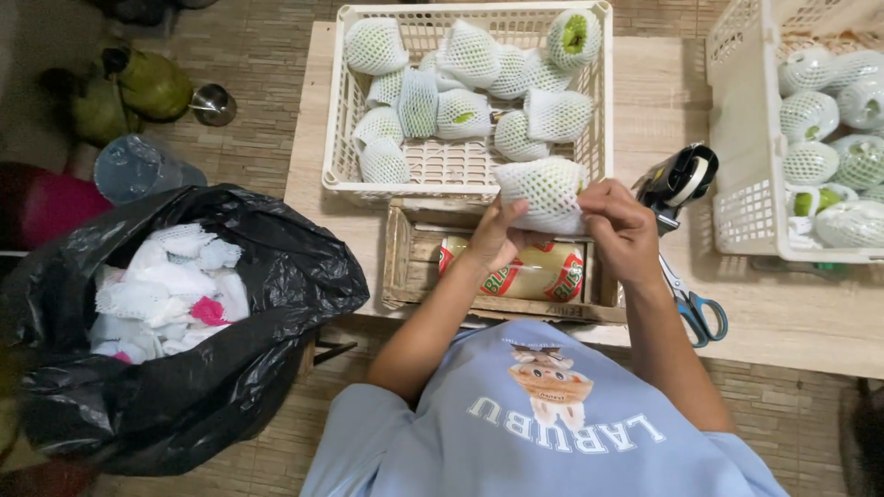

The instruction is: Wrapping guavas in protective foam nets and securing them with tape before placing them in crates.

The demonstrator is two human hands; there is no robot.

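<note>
Both hands hold one fruit wrapped in a white foam net [545,191], just in front of the cream plastic crate [337,138]. My left hand [497,235] grips it from below and the left side. My right hand [622,227] pinches the net's right end. The crate contains several more green fruits in foam nets [470,52]. Under my hands lies a shallow wooden tray [398,256] with a clear plastic roll [539,272] in it.
A second white crate [741,147] of netted fruit stands at the right. A tape dispenser [680,180] and blue-handled scissors [697,307] lie beside my right hand. A black bag [230,368] of loose foam nets sits left of the wooden table [810,313]. Green bottles [152,85] stand on the floor.
</note>
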